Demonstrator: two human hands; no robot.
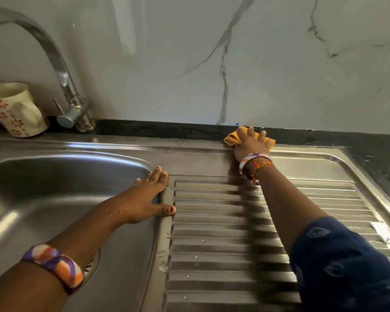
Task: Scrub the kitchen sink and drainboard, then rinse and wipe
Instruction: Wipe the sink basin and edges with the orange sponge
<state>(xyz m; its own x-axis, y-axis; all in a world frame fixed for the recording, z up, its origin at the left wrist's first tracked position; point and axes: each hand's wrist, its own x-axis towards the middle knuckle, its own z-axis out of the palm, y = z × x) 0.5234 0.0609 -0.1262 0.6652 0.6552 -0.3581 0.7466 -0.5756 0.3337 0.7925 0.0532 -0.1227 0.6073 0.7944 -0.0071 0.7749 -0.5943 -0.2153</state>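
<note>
Stage: wiping, by my reading; the steel carries no foam or scrub residue, so scrubbing and rinsing look finished.
Right hand (pixel 249 143): at 1 o'clock in the view, palm down on the cloth (pixel 231 138), fingers spread and pressing it flat against the back rim of the drainboard (pixel 324 194), where steel meets the black counter (pixel 167 129). It pins the cloth rather than pinching it.
Cloth: orange, bunched, poking out on both sides of the hand, close under the marble wall (pixel 212 64).
Left hand (pixel 149 194): near centre, empty, fingers spread flat, braced on the ridge between sink (pixel 65 176) and drainboard; thumb on the first ribs.
Drainboard: droplets and a small puddle sit on its ribs and left edge at about 6 o'clock; wet streaks show toward 3 o'clock. Not yet dry there.
Sink: basin at 9 o'clock, shiny, with no standing water that I can see; whether it has been wiped cannot be told.
Tap (pixel 72 109): at 10 o'clock, no water running.
Mug (pixel 14 109): far left, behind the basin.
Left to do: wipe the ribbed area, the right-hand rim and probably the basin.
</note>
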